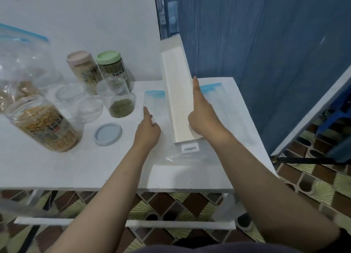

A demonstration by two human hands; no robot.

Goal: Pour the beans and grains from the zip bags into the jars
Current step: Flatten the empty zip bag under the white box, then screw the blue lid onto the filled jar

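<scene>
An empty clear zip bag (224, 108) with a blue seal lies flat on the white table (57, 167). My right hand (203, 118) holds a long white box (178, 93) tilted on top of it, forefinger stretched along the box's side. My left hand (148, 129) presses the bag's left part with its forefinger, other fingers curled. An open jar (118, 99) holds a little green beans. A tilted open jar of yellow grains (45, 123) stands at the left. Two lidded jars, one tan (83, 70), one green (112, 66), stand at the back.
A blue lid (108, 133) lies on the table near my left hand. Empty clear jars (71, 94) and a zip bag with brown grains (17, 66) sit at the left. A blue door (256, 43) is behind; patterned floor tiles (313, 186) lie below the table's edge.
</scene>
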